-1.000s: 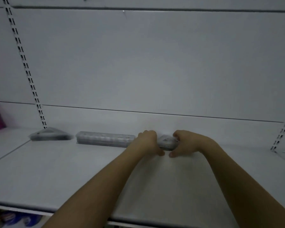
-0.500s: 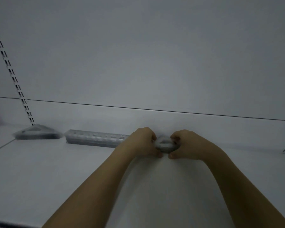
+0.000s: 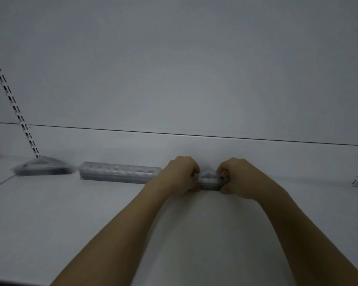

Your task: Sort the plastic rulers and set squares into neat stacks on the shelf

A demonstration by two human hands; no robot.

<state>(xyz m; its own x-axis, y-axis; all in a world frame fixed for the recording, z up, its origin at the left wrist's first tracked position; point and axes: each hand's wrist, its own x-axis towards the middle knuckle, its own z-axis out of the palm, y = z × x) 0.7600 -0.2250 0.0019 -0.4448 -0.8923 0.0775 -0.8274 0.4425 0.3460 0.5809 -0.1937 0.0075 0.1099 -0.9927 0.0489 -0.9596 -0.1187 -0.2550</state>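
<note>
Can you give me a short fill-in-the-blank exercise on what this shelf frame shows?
1. The stack of clear set squares is gripped by ____ hands, the left hand and the right hand.
2. The long stack of rulers lies to the ____ of the left hand.
3. The leftmost stack has a ____ outline.
4. All the stacks rest on the white ____, near the back panel.

Missing words: both; left; triangular; shelf

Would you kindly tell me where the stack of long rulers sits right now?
In the head view, the ruler stack lies left of centre by the back wall, between the set-square stack and the left hand.
</note>
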